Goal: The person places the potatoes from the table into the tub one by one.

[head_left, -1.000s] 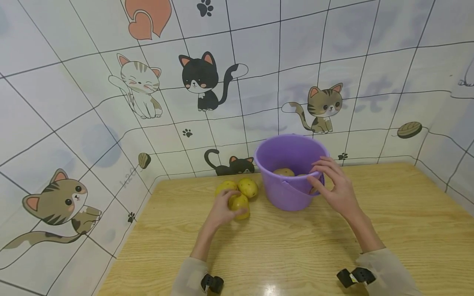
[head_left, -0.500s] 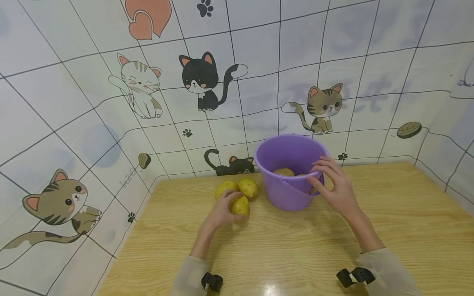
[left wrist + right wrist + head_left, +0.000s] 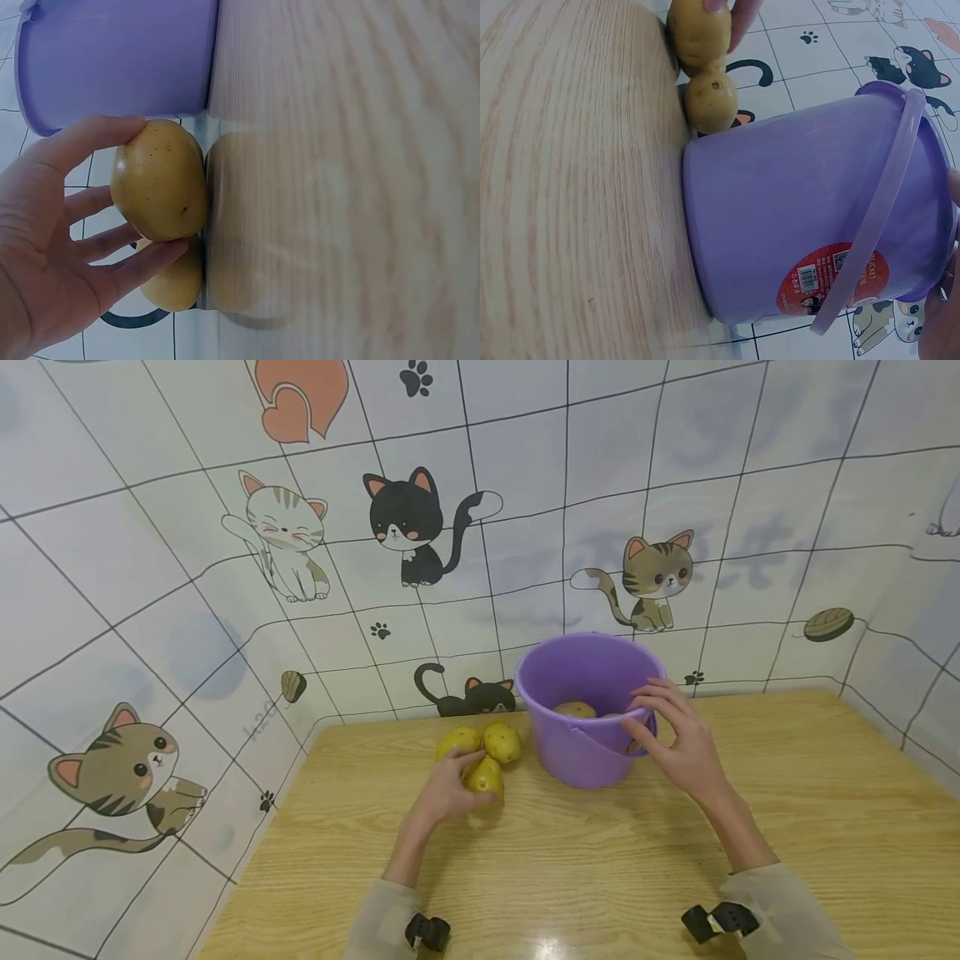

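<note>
My left hand (image 3: 444, 792) grips a yellow potato (image 3: 486, 777) on the table, thumb on one side and fingertips on the other, as the left wrist view shows. Two more potatoes lie just behind it, one at the left (image 3: 456, 741) and one at the right (image 3: 502, 742). To their right stands an upright purple bucket (image 3: 581, 752). My right hand (image 3: 684, 747) holds the bucket's near right rim between thumb and fingers. Inside, a potato (image 3: 575, 709) shows over the rim, with part of another beside it; the bucket's bottom is hidden.
The wooden table (image 3: 570, 868) meets a white tiled wall (image 3: 525, 543) with printed cats, close behind the bucket. The bucket's handle (image 3: 877, 210) hangs down its side, across a red label (image 3: 802, 281). Another wall (image 3: 112, 652) borders the table at the left.
The left hand has settled its fingers and thumb round the front potato, which has turned slightly in place. The right hand and the bucket have stayed where they were.
</note>
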`<act>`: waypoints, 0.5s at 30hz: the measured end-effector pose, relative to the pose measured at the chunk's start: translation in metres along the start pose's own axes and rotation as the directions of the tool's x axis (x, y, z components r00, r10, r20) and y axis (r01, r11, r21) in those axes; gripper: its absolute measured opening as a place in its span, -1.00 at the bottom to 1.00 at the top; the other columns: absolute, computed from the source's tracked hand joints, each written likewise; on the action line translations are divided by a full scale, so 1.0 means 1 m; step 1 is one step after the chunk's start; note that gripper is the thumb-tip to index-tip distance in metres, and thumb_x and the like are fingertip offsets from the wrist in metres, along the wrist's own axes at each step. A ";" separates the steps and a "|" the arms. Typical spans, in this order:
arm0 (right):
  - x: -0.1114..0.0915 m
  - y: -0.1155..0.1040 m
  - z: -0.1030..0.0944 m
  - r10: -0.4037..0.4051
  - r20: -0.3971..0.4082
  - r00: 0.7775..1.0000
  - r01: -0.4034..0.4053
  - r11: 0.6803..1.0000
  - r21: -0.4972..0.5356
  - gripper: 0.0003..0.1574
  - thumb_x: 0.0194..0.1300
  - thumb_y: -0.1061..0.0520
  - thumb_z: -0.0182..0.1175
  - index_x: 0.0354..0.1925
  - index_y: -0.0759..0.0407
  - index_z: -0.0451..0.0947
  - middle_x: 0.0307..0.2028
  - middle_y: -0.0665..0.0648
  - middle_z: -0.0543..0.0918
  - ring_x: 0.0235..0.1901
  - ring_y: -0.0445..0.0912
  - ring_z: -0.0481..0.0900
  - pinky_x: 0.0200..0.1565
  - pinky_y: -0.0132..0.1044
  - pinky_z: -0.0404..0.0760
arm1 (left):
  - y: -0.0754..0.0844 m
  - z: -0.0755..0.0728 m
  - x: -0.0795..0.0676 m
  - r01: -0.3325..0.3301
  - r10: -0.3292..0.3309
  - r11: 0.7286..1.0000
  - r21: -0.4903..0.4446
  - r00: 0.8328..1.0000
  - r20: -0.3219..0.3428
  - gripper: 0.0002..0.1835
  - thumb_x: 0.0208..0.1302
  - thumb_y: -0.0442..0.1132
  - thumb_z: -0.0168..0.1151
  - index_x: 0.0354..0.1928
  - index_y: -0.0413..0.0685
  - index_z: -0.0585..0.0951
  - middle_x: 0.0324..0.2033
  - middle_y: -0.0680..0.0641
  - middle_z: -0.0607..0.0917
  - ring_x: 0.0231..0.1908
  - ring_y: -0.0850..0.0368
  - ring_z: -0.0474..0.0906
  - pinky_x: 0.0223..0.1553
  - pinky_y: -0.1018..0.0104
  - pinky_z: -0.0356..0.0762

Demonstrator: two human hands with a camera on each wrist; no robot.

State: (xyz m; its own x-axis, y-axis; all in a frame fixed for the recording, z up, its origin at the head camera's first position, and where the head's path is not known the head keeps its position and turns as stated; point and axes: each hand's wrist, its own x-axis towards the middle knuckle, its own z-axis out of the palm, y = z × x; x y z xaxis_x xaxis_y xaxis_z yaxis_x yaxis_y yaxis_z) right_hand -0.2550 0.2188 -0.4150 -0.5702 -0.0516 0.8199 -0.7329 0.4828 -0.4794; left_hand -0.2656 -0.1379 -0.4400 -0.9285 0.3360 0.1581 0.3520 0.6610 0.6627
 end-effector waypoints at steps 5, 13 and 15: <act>0.000 0.000 0.001 -0.009 -0.002 1.000 0.009 1.000 0.000 -0.69 0.08 0.37 0.46 -0.19 0.14 0.69 0.05 0.20 0.64 0.31 0.12 0.38 0.43 -0.30 0.19 | 0.003 -0.002 -0.001 0.008 -0.009 0.999 -0.035 1.000 -0.028 -0.16 -0.01 -0.07 0.53 0.32 -0.31 0.49 0.32 -0.35 0.44 0.31 -0.31 0.35 0.33 -0.17 0.33; 0.000 0.000 0.001 -0.009 -0.005 1.000 0.009 1.000 0.002 -0.70 0.08 0.36 0.46 -0.19 0.14 0.68 0.04 0.20 0.64 0.32 0.10 0.37 0.45 -0.26 0.18 | 0.012 -0.009 -0.002 -0.019 -0.001 0.990 -0.141 0.990 -0.143 -0.19 0.02 -0.09 0.53 0.32 -0.28 0.50 0.29 -0.35 0.45 0.24 -0.28 0.43 0.20 -0.06 0.52; 0.000 0.000 0.001 -0.012 -0.007 1.000 0.012 1.000 -0.001 -0.70 0.08 0.36 0.46 -0.19 0.14 0.68 0.04 0.20 0.64 0.32 0.10 0.38 0.45 -0.26 0.19 | 0.014 -0.010 -0.002 -0.035 0.006 0.986 -0.162 0.984 -0.176 -0.20 0.03 -0.10 0.54 0.31 -0.29 0.51 0.28 -0.35 0.46 0.22 -0.28 0.44 0.17 -0.04 0.56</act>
State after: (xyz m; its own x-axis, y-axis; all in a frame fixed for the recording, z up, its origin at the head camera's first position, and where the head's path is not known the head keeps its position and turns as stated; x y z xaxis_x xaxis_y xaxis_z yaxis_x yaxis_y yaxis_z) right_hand -0.2550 0.2183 -0.4154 -0.5584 -0.0510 0.8280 -0.7395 0.4830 -0.4689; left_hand -0.2599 -0.1357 -0.4239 -0.9328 0.2163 0.2884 0.3603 0.5311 0.7669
